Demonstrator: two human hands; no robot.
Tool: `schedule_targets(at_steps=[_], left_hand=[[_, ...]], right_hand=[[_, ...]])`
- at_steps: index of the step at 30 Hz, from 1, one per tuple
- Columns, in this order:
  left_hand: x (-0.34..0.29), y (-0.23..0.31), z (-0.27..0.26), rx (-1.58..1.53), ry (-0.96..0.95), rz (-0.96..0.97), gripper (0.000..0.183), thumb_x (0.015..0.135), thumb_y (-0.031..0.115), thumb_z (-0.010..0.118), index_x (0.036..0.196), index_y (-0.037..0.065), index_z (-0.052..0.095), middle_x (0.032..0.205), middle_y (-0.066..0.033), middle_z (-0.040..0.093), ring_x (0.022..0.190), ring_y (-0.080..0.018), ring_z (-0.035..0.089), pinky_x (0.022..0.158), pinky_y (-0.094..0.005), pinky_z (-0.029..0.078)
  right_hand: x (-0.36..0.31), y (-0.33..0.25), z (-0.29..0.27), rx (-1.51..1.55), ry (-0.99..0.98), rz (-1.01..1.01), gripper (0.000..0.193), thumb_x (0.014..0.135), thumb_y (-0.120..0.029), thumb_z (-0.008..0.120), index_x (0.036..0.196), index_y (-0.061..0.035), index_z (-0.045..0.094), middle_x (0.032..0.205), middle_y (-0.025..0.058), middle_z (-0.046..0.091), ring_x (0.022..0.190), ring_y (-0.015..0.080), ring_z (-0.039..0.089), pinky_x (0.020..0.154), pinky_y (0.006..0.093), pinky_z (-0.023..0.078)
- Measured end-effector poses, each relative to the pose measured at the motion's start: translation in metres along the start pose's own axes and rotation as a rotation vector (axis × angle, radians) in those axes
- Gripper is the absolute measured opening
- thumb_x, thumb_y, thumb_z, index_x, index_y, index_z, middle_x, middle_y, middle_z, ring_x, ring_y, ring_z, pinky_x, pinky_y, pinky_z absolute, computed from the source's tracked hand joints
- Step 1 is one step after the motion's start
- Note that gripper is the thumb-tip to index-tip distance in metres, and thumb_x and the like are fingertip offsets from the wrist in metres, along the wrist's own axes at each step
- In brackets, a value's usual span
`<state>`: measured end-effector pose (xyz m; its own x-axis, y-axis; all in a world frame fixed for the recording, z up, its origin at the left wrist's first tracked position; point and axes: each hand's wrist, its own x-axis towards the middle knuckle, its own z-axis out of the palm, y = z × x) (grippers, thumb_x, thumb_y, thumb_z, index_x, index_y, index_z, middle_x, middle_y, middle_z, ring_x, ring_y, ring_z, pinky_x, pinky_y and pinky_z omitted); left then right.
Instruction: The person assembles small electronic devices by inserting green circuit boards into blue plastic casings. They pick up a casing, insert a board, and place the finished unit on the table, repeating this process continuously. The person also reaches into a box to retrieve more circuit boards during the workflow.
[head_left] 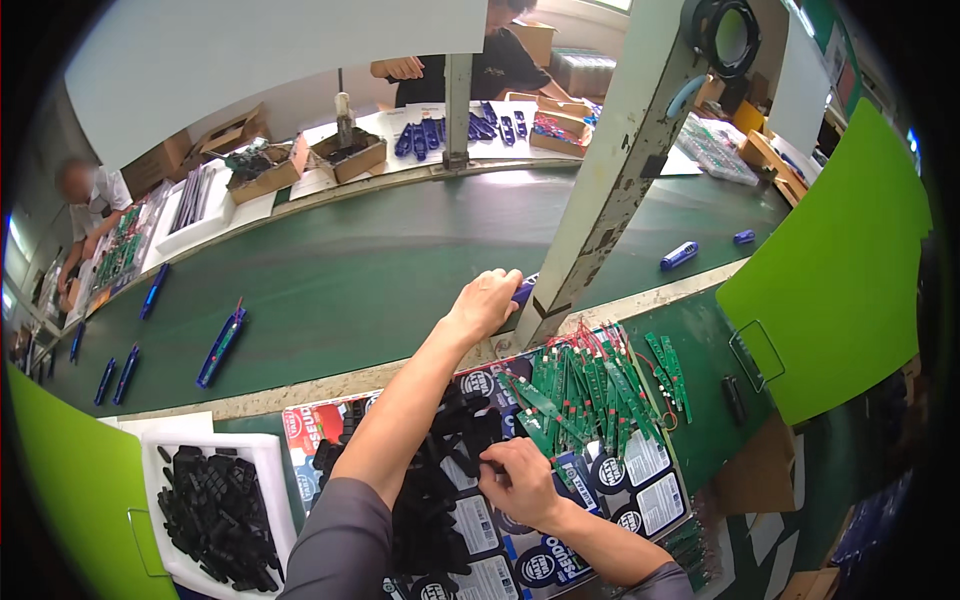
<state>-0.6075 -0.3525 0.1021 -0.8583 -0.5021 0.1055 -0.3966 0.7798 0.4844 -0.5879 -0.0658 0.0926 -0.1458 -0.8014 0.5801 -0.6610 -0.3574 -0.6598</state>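
My left hand (pixel 485 302) reaches over the edge of the green belt, its fingers closed on a blue plastic casing (pixel 525 289) beside the metal post. Much of that casing is hidden by the hand and the post. Lower down, my right hand (pixel 522 482) has its fingers curled together at the edge of a heap of black plastic parts (pixel 430 530); whatever its fingertips hold is hidden. The heap lies on a printed cardboard sheet (pixel 660 500). Beyond my right hand, green circuit boards (pixel 600 390) with red wires are piled on the same sheet.
A white foam tray (pixel 286 480) of black parts stands at left. Blue casings (pixel 222 346) lie along the belt (pixel 400 250). The metal post (pixel 610 170) rises right of my left hand. Green panels (pixel 830 280) flank both sides. Two people work beyond the belt.
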Motion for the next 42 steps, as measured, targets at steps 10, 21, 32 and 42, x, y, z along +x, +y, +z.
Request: schedule_targets(at_steps=[10, 21, 32, 42], left_hand=[[-0.175, 0.007, -0.085, -1.003, 0.297, -0.249, 0.050, 0.098, 0.001, 0.058, 0.146, 0.004, 0.045, 0.103, -0.0124, 0.065, 0.079, -0.0164, 0.066, 0.072, -0.0318, 0.059], [-0.356, 0.101, -0.060, -1.122, 0.500, -0.368, 0.025, 0.103, 0.001, 0.055, 0.127, -0.001, 0.058, 0.106, -0.0094, 0.068, 0.086, -0.0117, 0.067, 0.080, -0.0287, 0.058], [-0.377, 0.083, -0.026, -1.241, 0.610, -0.371, 0.026, 0.106, 0.008, 0.059, 0.128, -0.005, 0.063, 0.106, -0.0087, 0.071, 0.090, -0.0120, 0.069, 0.082, -0.0295, 0.061], [-0.385, 0.082, -0.031, -1.259, 0.691, -0.384, 0.029, 0.103, 0.007, 0.065, 0.129, -0.006, 0.066, 0.104, -0.0062, 0.074, 0.090, -0.0082, 0.069, 0.078, -0.0238, 0.057]], right_hand=[[-0.004, -0.006, -0.004, 0.150, 0.160, 0.338, 0.021, 0.089, -0.001, 0.075, 0.110, 0.0008, 0.070, 0.089, 0.0095, 0.072, 0.073, 0.0129, 0.066, 0.064, 0.0279, 0.052], [0.012, -0.023, -0.028, 0.647, 0.066, 0.569, 0.019, 0.101, 0.000, 0.064, 0.120, 0.0040, 0.063, 0.106, 0.0055, 0.069, 0.094, 0.0083, 0.065, 0.085, 0.0242, 0.053], [0.038, -0.113, 0.013, 0.566, -0.040, 0.343, 0.019, 0.092, 0.008, 0.071, 0.110, 0.0031, 0.067, 0.099, 0.0052, 0.070, 0.088, 0.0086, 0.068, 0.078, 0.0240, 0.057], [0.062, -0.135, 0.077, -0.121, 0.079, -0.103, 0.017, 0.076, -0.006, 0.083, 0.090, -0.0073, 0.074, 0.089, 0.0064, 0.054, 0.086, 0.0247, 0.051, 0.075, 0.0391, 0.039]])
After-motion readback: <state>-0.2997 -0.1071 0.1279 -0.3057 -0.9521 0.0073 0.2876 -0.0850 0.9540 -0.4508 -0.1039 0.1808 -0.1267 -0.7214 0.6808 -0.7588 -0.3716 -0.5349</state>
